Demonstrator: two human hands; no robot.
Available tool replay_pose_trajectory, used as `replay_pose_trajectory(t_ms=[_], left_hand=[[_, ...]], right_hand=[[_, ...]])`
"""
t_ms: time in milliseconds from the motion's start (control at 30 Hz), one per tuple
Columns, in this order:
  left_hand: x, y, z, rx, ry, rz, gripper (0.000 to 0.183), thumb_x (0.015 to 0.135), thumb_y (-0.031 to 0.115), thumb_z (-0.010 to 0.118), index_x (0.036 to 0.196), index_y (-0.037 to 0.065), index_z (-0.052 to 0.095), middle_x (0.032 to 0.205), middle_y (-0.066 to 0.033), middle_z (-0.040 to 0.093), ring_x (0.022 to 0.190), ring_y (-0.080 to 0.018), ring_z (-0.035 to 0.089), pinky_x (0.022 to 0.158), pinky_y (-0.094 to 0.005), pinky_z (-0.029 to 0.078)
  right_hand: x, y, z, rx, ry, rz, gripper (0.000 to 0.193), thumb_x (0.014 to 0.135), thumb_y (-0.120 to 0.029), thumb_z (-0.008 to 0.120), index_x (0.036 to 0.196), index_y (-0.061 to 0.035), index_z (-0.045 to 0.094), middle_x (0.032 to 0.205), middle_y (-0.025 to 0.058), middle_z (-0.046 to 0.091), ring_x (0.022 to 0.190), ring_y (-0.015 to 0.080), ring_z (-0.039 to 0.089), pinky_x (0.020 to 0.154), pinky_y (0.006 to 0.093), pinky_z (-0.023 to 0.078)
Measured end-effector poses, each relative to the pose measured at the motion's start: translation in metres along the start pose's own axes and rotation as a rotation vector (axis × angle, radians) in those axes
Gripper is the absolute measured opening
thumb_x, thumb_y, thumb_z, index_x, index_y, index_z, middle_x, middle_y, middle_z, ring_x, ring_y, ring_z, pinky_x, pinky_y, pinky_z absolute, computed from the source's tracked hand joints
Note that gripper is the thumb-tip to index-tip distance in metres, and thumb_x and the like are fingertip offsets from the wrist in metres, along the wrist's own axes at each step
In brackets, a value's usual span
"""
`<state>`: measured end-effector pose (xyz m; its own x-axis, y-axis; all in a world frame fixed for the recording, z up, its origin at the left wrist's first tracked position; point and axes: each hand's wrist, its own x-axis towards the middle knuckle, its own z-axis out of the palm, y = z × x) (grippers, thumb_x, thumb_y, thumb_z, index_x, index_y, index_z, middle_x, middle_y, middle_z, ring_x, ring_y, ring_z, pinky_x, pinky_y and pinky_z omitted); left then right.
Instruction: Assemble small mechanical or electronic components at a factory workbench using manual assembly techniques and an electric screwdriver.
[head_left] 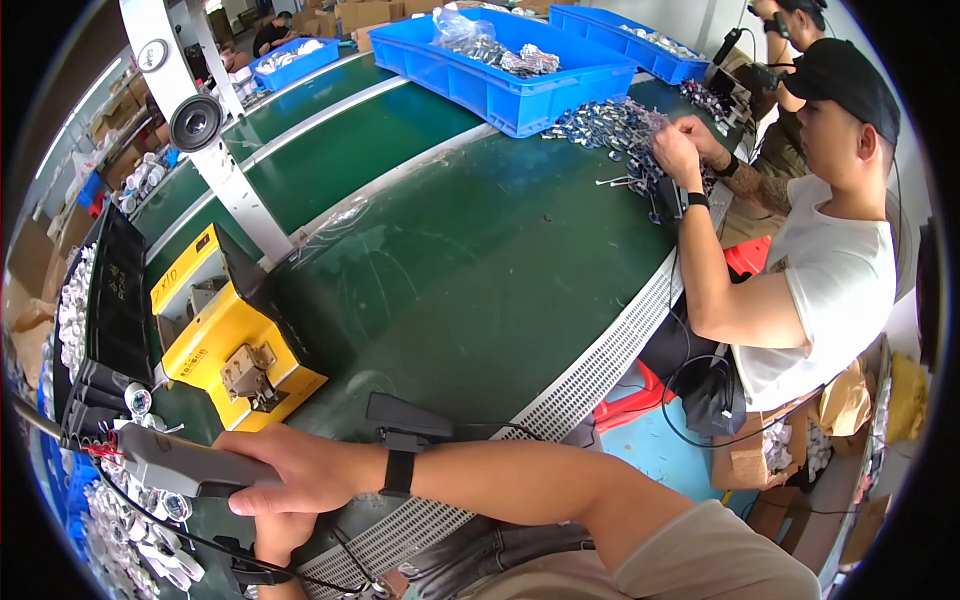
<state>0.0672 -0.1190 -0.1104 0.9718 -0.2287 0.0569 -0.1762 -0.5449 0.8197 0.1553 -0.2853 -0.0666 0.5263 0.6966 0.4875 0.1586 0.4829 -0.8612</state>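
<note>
A long grey handheld tool with a flat plastic body (170, 465) lies gripped in the right hand (300, 470), its fingers wrapped over the rear end so that the body sticks out past the knuckles toward the person's left, where a thin red-tipped nose (95, 450) points at the small round silver-and-white parts (150, 520) heaped just below and beyond the hand. The left hand (280, 545) sits directly beneath the right one, partly hidden; whether it is closed round anything cannot be told, though a black cable (250, 572) runs just by it. A black wristband (398, 473) circles the right wrist behind the grip. Just above the hand stands a yellow box-shaped bench machine with a metal fixture (225, 345), and left of that a black crate of white parts (100, 300). Farther out stretches the green conveyor belt (450, 260), with a large blue plastic bin (500, 65) well beyond it, and a co-worker's hands (690, 150) busy over a pile of small metal pieces (610, 125) on the far right.
</note>
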Motion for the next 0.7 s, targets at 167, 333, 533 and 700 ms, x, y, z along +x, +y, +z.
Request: replay_pose_trajectory(t_ms=[167,333,533,700], left_hand=[[0.003,0.010,0.000,-0.045,-0.031,-0.021,0.051,0.087,0.015,0.065,0.130,-0.004,0.045,0.129,-0.0127,0.051,0.120,-0.0258,0.050,0.100,-0.0373,0.041],[0.003,0.006,0.001,-0.081,-0.009,-0.012,0.054,0.087,0.015,0.064,0.133,-0.003,0.042,0.132,-0.0131,0.048,0.123,-0.0262,0.047,0.103,-0.0380,0.038],[-0.003,-0.002,-0.002,-0.064,-0.016,-0.054,0.052,0.087,0.016,0.067,0.130,-0.003,0.045,0.129,-0.0120,0.050,0.120,-0.0251,0.049,0.101,-0.0376,0.040],[-0.005,-0.007,0.001,-0.031,0.017,-0.058,0.044,0.085,0.007,0.068,0.124,-0.002,0.050,0.120,-0.0087,0.055,0.109,-0.0203,0.054,0.092,-0.0334,0.045]], right_hand=[[-0.002,-0.001,0.001,0.009,-0.012,-0.037,0.059,0.087,-0.049,0.061,0.118,0.0006,0.050,0.091,0.0122,0.063,0.086,0.0253,0.061,0.077,0.0345,0.047],[-0.001,-0.003,0.003,0.020,0.016,-0.009,0.051,0.086,-0.042,0.062,0.114,-0.0007,0.052,0.089,0.0138,0.063,0.084,0.0272,0.061,0.078,0.0355,0.046],[-0.002,0.001,0.003,0.026,0.001,-0.039,0.067,0.085,-0.055,0.063,0.119,0.0004,0.049,0.095,0.0119,0.061,0.087,0.0247,0.059,0.078,0.0337,0.046],[-0.002,-0.003,0.004,0.022,0.019,-0.046,0.063,0.083,-0.056,0.064,0.113,-0.0019,0.052,0.088,0.0120,0.062,0.083,0.0259,0.061,0.077,0.0346,0.046]])
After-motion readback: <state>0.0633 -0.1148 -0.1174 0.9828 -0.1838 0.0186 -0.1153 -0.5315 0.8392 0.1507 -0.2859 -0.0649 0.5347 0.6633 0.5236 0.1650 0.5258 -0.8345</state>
